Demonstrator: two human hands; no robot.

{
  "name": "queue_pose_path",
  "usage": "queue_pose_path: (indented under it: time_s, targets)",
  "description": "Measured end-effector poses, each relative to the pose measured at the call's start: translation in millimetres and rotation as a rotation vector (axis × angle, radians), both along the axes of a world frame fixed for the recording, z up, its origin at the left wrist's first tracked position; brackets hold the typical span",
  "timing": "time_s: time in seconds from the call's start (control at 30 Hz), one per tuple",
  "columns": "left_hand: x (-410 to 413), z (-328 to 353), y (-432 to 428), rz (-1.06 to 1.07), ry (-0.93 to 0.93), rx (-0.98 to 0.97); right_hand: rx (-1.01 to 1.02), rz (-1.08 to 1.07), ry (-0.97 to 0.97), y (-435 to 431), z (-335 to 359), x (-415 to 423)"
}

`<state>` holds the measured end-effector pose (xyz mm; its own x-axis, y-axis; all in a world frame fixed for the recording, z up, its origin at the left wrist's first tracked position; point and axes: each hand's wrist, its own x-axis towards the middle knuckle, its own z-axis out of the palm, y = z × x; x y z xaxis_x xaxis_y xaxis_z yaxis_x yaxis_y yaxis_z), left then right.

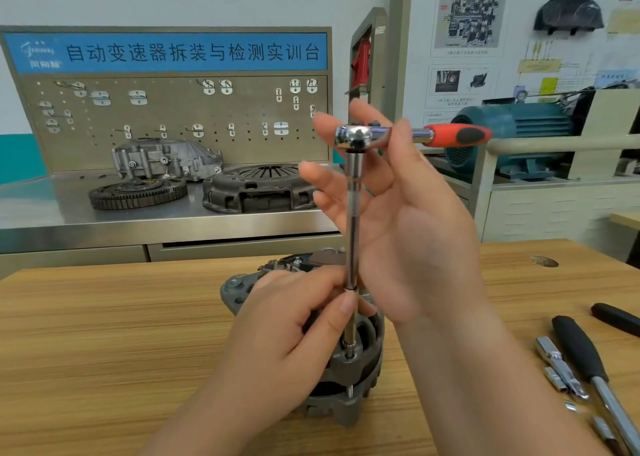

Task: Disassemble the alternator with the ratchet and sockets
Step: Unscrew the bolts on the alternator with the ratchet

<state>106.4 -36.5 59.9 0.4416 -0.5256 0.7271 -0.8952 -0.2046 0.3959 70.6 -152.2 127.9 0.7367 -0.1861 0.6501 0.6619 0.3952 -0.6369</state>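
The grey alternator (349,372) stands on the wooden table (104,334), partly hidden by my hands. A ratchet (363,136) with a red and black handle (457,135) sits on a long chrome extension bar (352,220) that stands upright with its socket on a bolt at the alternator's near edge. My left hand (287,331) rests on the alternator and pinches the lower end of the bar between thumb and fingers. My right hand (398,206) is behind the bar with fingers spread and straight, thumb over the ratchet's neck.
Loose sockets (557,369) and black-handled tools (581,351) lie at the table's right edge. Behind stands a metal bench (45,213) with a clutch cover (256,187), a flywheel (136,192) and a gear housing (166,159). A blue motor (512,126) sits at right.
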Motion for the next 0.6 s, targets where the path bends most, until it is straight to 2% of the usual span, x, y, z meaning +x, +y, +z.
queue_pose_path:
  time_s: [0.17,0.23,0.33,0.47,0.6]
  targets:
    - [-1.5,1.6,-1.4,0.034,-0.007,-0.027,-0.108,-0.227,-0.158,4.8,-0.7,-2.0]
    - [-1.7,2.1,-1.9,0.034,-0.004,-0.027,-0.135,-0.253,-0.199,5.2,-0.1,-2.7]
    - [-1.4,1.0,-0.6,0.007,0.026,-0.041,-0.106,-0.176,-0.147,3.3,-0.5,-2.2]
    - [-2.0,1.7,-0.6,-0.014,-0.009,-0.032,-0.005,0.040,-0.016,-0.1,-0.3,0.2]
    - [-1.8,2.0,-0.8,-0.006,0.005,-0.034,-0.010,-0.011,-0.021,2.0,-2.4,1.8]
